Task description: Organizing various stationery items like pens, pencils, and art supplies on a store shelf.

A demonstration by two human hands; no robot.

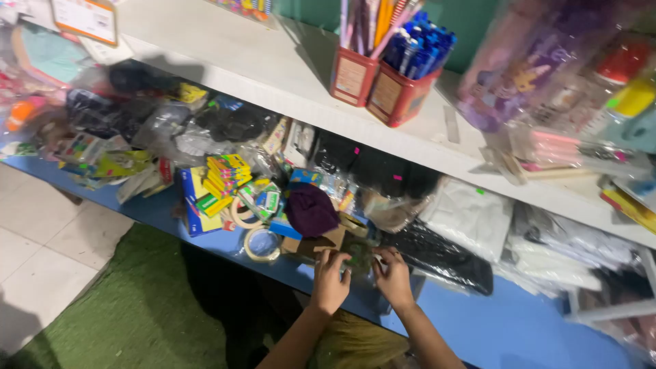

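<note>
My left hand (329, 279) and my right hand (394, 276) meet at the front edge of a blue shelf (506, 328). Together they pinch a small greenish packet (360, 256) between their fingertips. Just behind the packet lie a brown cardboard piece (321, 242) and a dark purple cloth item (311, 210). A black wrapped bundle (437, 256) lies right of my right hand.
Rolls of tape (262, 244), yellow small boxes (227, 172) and many plastic-wrapped goods crowd the blue shelf. Above, a white shelf (273, 68) carries two red tins (379, 89) of pens. White packets (471, 215) lie to the right. A green mat (130, 314) covers the floor.
</note>
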